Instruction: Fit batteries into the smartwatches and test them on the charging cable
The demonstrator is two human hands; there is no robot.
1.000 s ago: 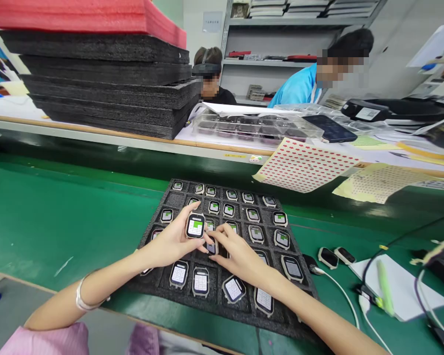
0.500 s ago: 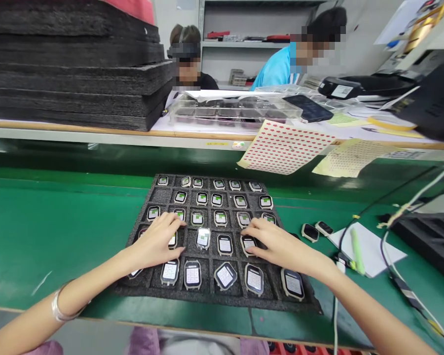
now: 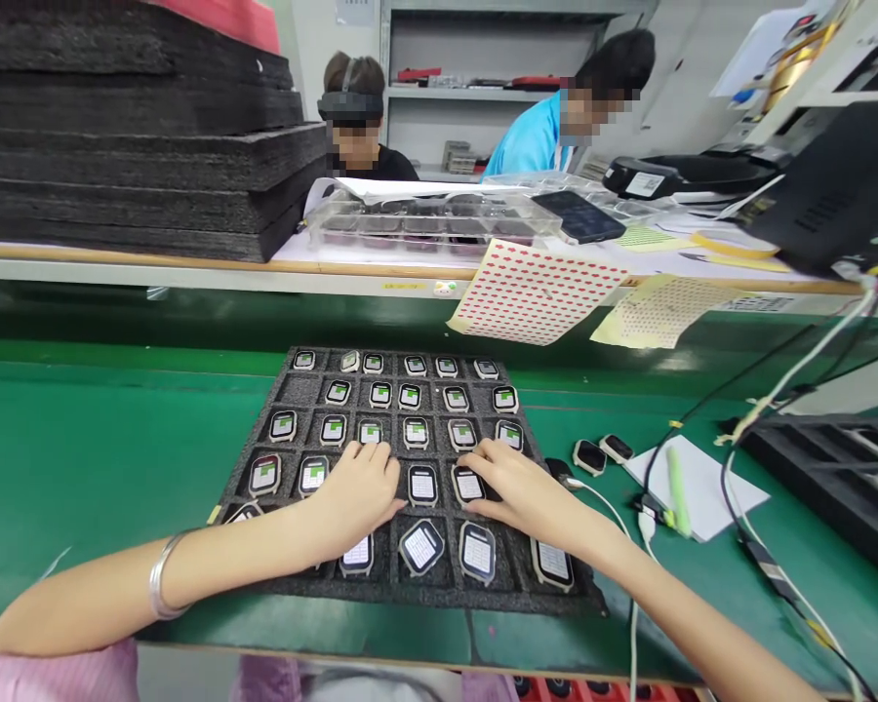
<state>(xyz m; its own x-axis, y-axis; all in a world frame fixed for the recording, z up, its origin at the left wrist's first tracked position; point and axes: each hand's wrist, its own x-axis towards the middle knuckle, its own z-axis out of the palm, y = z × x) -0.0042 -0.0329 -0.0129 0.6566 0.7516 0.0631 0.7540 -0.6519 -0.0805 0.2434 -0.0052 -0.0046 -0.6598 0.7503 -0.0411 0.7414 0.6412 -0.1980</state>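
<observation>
**Work station, counter level.** A black foam tray lies flat on the green counter, square to the person. Its open-cell foam is coarse and soft, cut into a grid of square pockets. Each pocket seats one strapless watch face up, so the screens can be read and the cases do not knock together. The watches are rounded rectangles with glossy glass and pale bezels. Far rows show green-and-white screens, near rows white grids. One tilted watch in the near row sits skewed in its pocket.

**Hands.**
- The left hand rests palm down at 7 o'clock of the tray's centre, with its fingers loosely bent over a pocket. Whether it pinches a watch beneath cannot be told.
- The right hand, at 4 o'clock, is spread and holds nothing. Its fingertips touch a lit watch in its pocket.
- A metal bangle circles the left wrist.

**Surroundings.**
- At 3 o'clock of the tray, two loose watches lie dark on the counter, beside a white cable.
- A green pen rests on a white paper.
- At 12 o'clock, a sheet of red dot stickers overhangs the raised shelf edge, within reach.
- At 10 o'clock stands a stack of spare foam trays.
- Two other people sit behind.
</observation>
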